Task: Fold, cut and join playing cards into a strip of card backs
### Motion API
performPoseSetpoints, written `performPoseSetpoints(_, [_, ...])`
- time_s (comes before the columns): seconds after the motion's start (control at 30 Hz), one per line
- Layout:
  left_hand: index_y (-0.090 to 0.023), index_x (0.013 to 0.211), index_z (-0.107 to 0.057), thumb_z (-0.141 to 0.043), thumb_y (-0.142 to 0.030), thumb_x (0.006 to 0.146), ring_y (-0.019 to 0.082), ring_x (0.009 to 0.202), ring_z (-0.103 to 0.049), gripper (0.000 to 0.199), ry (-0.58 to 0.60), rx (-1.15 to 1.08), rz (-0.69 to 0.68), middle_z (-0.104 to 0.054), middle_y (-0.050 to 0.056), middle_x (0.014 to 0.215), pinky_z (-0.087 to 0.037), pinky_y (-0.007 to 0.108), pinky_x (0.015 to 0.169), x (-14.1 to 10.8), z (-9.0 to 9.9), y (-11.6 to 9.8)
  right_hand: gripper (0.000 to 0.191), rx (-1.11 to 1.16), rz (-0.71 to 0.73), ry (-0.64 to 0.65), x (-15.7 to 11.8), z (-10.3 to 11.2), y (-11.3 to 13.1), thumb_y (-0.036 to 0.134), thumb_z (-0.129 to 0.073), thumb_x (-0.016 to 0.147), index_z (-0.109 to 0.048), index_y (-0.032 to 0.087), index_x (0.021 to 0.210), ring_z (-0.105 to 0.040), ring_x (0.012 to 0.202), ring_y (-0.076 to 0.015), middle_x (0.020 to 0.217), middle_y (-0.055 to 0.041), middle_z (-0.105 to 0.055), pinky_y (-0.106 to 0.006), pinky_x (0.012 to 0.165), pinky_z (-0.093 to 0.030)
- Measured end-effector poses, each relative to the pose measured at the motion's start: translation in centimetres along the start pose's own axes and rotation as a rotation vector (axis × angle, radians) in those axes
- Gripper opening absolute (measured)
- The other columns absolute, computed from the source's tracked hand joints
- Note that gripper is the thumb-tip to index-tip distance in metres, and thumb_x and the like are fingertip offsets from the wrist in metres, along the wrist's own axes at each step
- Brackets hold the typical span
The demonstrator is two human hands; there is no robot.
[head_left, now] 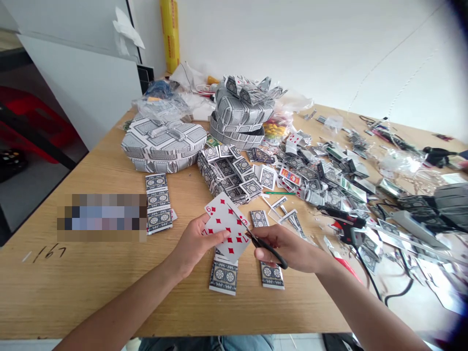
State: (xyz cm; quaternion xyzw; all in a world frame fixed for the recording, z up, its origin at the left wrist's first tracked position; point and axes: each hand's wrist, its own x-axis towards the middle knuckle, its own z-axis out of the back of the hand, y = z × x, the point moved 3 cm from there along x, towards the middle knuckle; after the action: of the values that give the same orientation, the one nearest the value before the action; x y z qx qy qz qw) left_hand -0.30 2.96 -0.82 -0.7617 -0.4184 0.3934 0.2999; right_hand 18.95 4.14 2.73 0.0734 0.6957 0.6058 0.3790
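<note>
My left hand [195,243] pinches playing cards [222,222], diamonds face up, two of them overlapping, a six and a seven by their corner marks. In my right hand [288,246] is a pair of black-handled scissors [268,251], the fingers closed round the handles. Its blades lie along the right edge of the cards; whether they are cutting I cannot tell. Below the cards, a patterned card strip [223,280] lies on the table, partly hidden. Another strip [272,278] runs under my right hand. To the left lies a third strip [158,202].
Behind my hands stand an open card-built box [230,170], a lidded card box [164,141] and stacked card boxes [239,112]. Card scraps [321,170] heap up on the right, near a black glue gun [345,222] with its cord. The wooden table [109,287] ends in front of me.
</note>
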Motion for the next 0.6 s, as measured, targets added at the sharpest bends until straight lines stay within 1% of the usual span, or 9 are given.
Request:
performPoseSetpoints(0.07, [-0.013,0.1,-0.067,-0.085,-0.03,0.068,0.022,0.082,-0.071,0.041,0.004,0.01,0.004,-0.076,0.01,0.096,-0.054,0.03,0.077,-0.01,0.02,-0.03,0.047,-0.024,-0.005,-0.003,-0.07,0.06,-0.19,0.061,-0.067,0.082,-0.06,0.014,0.085,-0.028,0.049,-0.0054,0.055,0.0091,-0.037,-0.021,0.043,-0.019])
performPoseSetpoints(0.13, [-0.013,0.101,-0.068,-0.085,-0.031,0.068,0.022,0.083,-0.071,0.042,0.007,0.024,0.003,-0.076,0.011,0.096,-0.055,0.031,0.079,0.0,0.04,-0.07,0.049,-0.043,-0.004,0.003,-0.13,0.11,-0.4,0.061,-0.065,0.083,-0.061,0.013,0.09,-0.026,0.052,-0.0059,0.06,0.0082,-0.037,-0.022,0.045,-0.019])
performPoseSetpoints(0.23, [-0.013,0.1,-0.068,-0.086,-0.032,0.067,0.023,0.084,-0.071,0.042,0.002,0.03,-0.003,-0.076,0.01,0.096,-0.055,0.032,0.079,0.0,0.06,-0.11,0.052,-0.046,0.001,0.014,-0.18,0.07,-0.51,0.062,-0.062,0.084,-0.063,0.012,0.098,-0.029,0.058,-0.0074,0.069,0.0045,-0.043,-0.022,0.049,-0.022])
performPoseSetpoints(0.33, [-0.013,0.101,-0.068,-0.085,-0.033,0.068,0.022,0.083,-0.071,0.043,0.002,0.03,-0.008,-0.076,0.01,0.096,-0.055,0.03,0.078,0.01,0.04,-0.14,0.051,-0.059,0.008,0.004,-0.19,-0.07,-0.2,0.062,-0.061,0.085,-0.063,0.012,0.096,-0.029,0.059,-0.0079,0.07,0.0041,-0.043,-0.023,0.049,-0.021])
performPoseSetpoints(0.47, [-0.012,0.101,-0.068,-0.086,-0.033,0.067,0.019,0.078,-0.071,0.044,0.005,0.032,-0.007,-0.076,0.01,0.093,-0.054,0.028,0.075,0.05,0.0,-0.16,0.051,-0.059,0.016,0.012,-0.17,-0.37,0.23,0.061,-0.06,0.086,-0.062,0.012,0.099,-0.034,0.064,-0.0086,0.077,0.0016,-0.05,-0.023,0.052,-0.026])
performPoseSetpoints(0.53, [-0.012,0.101,-0.067,-0.086,-0.033,0.067,0.019,0.077,-0.071,0.044,0.001,0.026,-0.004,-0.076,0.01,0.093,-0.055,0.028,0.075,0.06,-0.02,-0.17,0.049,-0.052,0.012,0.006,-0.15,-0.44,0.07,0.06,-0.061,0.086,-0.061,0.012,0.095,-0.032,0.061,-0.0078,0.072,0.0034,-0.046,-0.022,0.05,-0.024])
performPoseSetpoints(0.6, [-0.012,0.1,-0.067,-0.086,-0.034,0.067,0.019,0.077,-0.071,0.045,-0.005,0.02,-0.004,-0.076,0.009,0.092,-0.055,0.028,0.075,0.06,-0.03,-0.18,0.045,-0.044,0.007,-0.015,-0.13,-0.44,-0.25,0.059,-0.063,0.085,-0.058,0.014,0.086,-0.027,0.057,-0.0067,0.065,0.0066,-0.039,-0.022,0.047,-0.02])
